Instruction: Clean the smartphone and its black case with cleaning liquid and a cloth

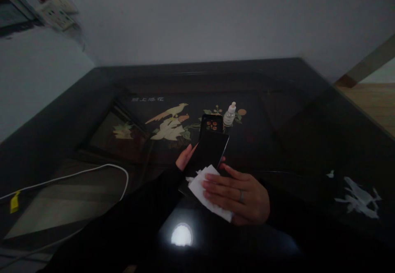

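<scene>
A dark smartphone [210,149] lies tilted in my left hand [184,157], whose thumb shows along its left edge and fingertips at its right edge. My right hand [240,197], with a ring on one finger, presses a folded white tissue [205,186] against the phone's lower part. Just beyond the phone's top end is a black phone case [212,121] with round camera openings, partly covered by the phone. To the right of the case stands a small clear dropper bottle [228,116] with a white top.
The glossy dark table [265,149] carries a bird-and-flower picture [169,121]. A white cable [92,169] with a yellow tag [14,202] runs at the left. Crumpled whitish scraps or a pattern [359,199] show at the right. Wall sockets [57,10] are at upper left.
</scene>
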Demonstrator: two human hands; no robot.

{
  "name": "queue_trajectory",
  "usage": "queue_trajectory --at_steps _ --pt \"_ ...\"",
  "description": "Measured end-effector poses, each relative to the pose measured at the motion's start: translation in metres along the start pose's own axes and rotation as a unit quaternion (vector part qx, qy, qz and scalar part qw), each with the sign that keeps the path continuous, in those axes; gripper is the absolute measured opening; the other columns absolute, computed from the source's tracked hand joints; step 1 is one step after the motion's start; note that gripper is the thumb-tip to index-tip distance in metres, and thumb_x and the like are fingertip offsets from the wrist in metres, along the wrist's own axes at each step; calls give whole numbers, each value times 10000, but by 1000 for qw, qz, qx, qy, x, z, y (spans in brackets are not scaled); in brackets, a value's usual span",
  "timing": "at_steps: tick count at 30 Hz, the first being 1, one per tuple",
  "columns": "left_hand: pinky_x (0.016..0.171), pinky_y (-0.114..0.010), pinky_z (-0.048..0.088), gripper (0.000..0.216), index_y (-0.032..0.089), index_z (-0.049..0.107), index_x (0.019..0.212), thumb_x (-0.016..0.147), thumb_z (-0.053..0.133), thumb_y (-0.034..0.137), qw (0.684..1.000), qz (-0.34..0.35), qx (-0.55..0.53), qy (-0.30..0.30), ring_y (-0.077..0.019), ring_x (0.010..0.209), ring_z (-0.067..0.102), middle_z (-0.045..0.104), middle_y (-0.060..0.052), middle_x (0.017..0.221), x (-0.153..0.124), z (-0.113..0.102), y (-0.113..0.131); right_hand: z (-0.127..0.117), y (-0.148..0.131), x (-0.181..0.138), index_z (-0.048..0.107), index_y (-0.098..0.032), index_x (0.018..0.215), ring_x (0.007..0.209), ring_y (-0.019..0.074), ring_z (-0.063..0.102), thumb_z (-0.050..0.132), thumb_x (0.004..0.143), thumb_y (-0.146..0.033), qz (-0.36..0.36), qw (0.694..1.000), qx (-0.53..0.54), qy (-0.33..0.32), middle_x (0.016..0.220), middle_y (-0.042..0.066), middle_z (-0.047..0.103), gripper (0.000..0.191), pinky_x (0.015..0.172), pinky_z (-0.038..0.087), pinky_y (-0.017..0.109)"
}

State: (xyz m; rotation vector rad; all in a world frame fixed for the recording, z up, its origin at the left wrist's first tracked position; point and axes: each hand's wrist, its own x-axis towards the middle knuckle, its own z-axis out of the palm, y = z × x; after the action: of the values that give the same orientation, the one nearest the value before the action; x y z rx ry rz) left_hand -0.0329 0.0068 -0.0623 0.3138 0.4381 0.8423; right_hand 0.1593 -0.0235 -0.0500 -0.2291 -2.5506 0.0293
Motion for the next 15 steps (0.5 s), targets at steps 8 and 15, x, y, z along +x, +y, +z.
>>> queue_trajectory --at_steps 8,15 --pt "883 -495 353 595 161 261 1365 873 190 488 997 -53 18 -60 -303 889 631 614 -158 1096 -1 5 7 4 -4 7 517 -79 1209 1280 206 340 138 942 -353 -72 997 -13 -13 1319 74 473 539 1113 99 412" --pt "904 -419 359 563 122 286 1364 892 187 411 999 5 -30 -11 -267 939 610 632 -133 1046 2 2 5 -5 0 0 595 -34 1081 1234 228 410 182 945 -338 -46 998 6 29 1222 133 558 530 1053 297 418"
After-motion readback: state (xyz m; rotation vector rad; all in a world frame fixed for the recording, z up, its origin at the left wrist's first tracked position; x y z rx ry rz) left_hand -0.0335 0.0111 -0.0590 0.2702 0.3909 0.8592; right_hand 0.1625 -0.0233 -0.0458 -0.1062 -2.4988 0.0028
